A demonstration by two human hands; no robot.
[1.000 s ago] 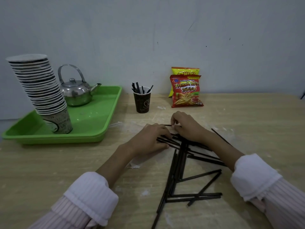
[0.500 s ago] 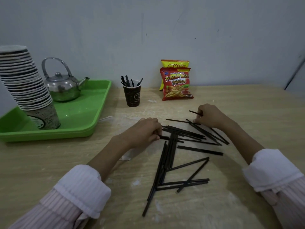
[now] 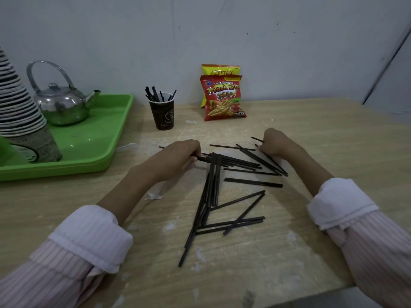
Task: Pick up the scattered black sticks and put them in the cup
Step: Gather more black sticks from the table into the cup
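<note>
Several black sticks [image 3: 253, 182] lie scattered and crossed on the wooden table [image 3: 322, 134] between my arms. A dark paper cup [image 3: 162, 115] stands upright behind them, with a few sticks poking out of it. My left hand [image 3: 178, 155] lies knuckles up at the left end of the pile, its curled fingers gripping the ends of some sticks. My right hand [image 3: 274, 142] sits at the pile's far right, fingers curled round a stick whose end pokes out to the left of the fist.
A green tray [image 3: 106, 141] at the left holds a steel kettle [image 3: 62, 103] and a tall stack of paper cups [image 3: 20, 112]. Two snack bags [image 3: 223, 96] lean against the wall behind the cup. The table's front edge runs at the lower right.
My right hand has moved from the middle of the pile out to its right side and closed on a stick there. My left hand stays at the pile's left end.
</note>
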